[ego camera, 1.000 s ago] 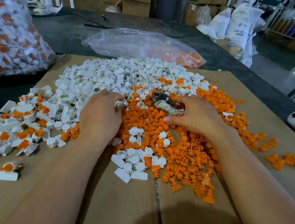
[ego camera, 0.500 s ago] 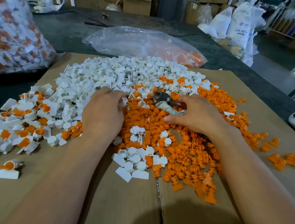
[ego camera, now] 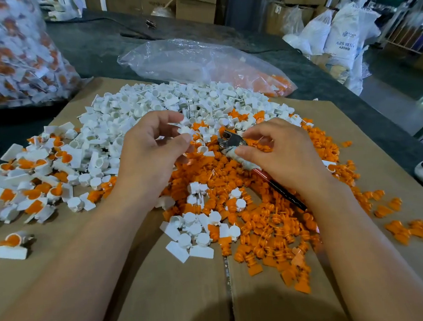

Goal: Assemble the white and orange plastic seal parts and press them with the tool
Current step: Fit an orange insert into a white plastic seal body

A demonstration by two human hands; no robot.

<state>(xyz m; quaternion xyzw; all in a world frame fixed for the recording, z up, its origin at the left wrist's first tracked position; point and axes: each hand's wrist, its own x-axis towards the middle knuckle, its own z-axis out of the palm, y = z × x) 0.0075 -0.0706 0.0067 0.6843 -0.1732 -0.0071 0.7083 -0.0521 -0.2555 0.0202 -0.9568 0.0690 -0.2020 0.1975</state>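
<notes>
Bare brown cardboard sheet [ego camera: 165, 295] lies open nearest the person; heaped white plastic seal bodies [ego camera: 150, 107] and orange plastic inserts [ego camera: 274, 231] crowd its middle. The left hand [ego camera: 151, 150] pinches one small white seal part [ego camera: 184, 131] at thumb and fingertips, above the heap. The right hand [ego camera: 280, 152] curls round the metal-headed, red-handled pressing tool [ego camera: 230, 142] — its long axis is slanted, with the head pointing up-left near that part.

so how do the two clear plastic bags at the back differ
The far-left clear plastic bag bulges full; the middle clear plastic bag lies slumped, mostly empty. The far-left bag holds white-and-orange pieces; the middle bag shows only orange ones at its right end. Both are see-through.
</notes>
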